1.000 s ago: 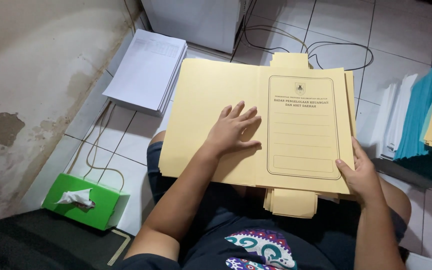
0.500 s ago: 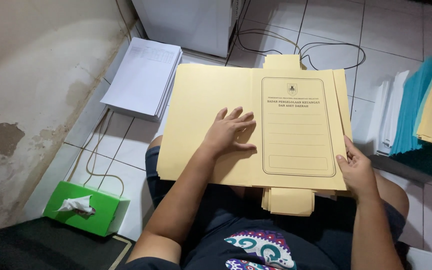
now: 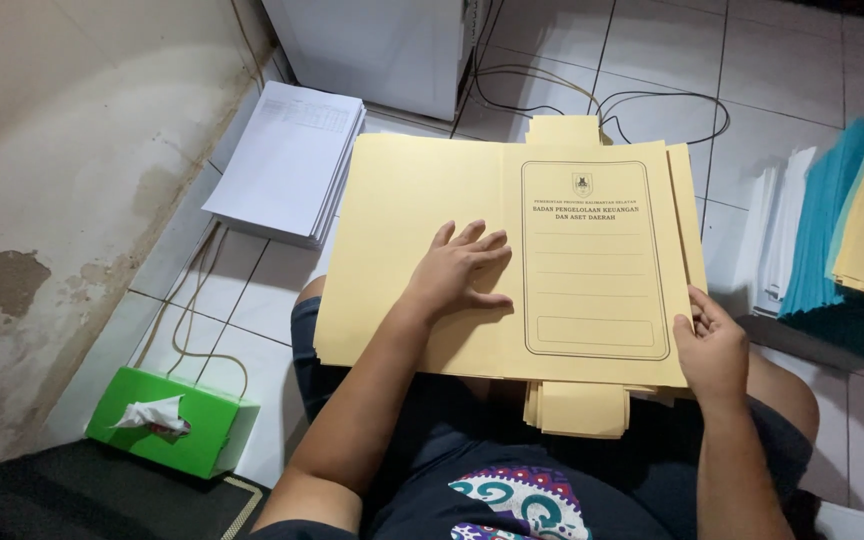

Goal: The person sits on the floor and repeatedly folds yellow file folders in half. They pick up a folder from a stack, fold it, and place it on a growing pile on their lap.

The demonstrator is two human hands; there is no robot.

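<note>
A person is sitting on the tiled floor [image 3: 652,50] with an opened-out cream manila folder [image 3: 412,230] lying across the lap, on top of a stack of more folders of the same colour whose flaps are sticking out above and below it. The left hand [image 3: 460,272] is resting flat on the folder just left of its centre fold, its fingers [image 3: 472,243] spreading wide and pressing down without gripping anything. The right hand [image 3: 712,345] is holding the folder's right edge near the lower corner, its fingers curling narrowly around that edge and the edges of the folders beneath. The folder's right half is showing a printed cover with a rounded black frame, a small emblem and ruled lines. On the floor to the left, a stack of white printed paper [image 3: 287,160] is lying near the wall [image 3: 62,150], and a green tissue box [image 3: 174,423] with a tissue poking out is standing beside the person's left knee. Black cables [image 3: 642,100] are running across the tiles ahead, next to a white cabinet [image 3: 372,45]. To the right, piles of white, teal and cream folders [image 3: 832,230] are lying well apart from the hands.
</note>
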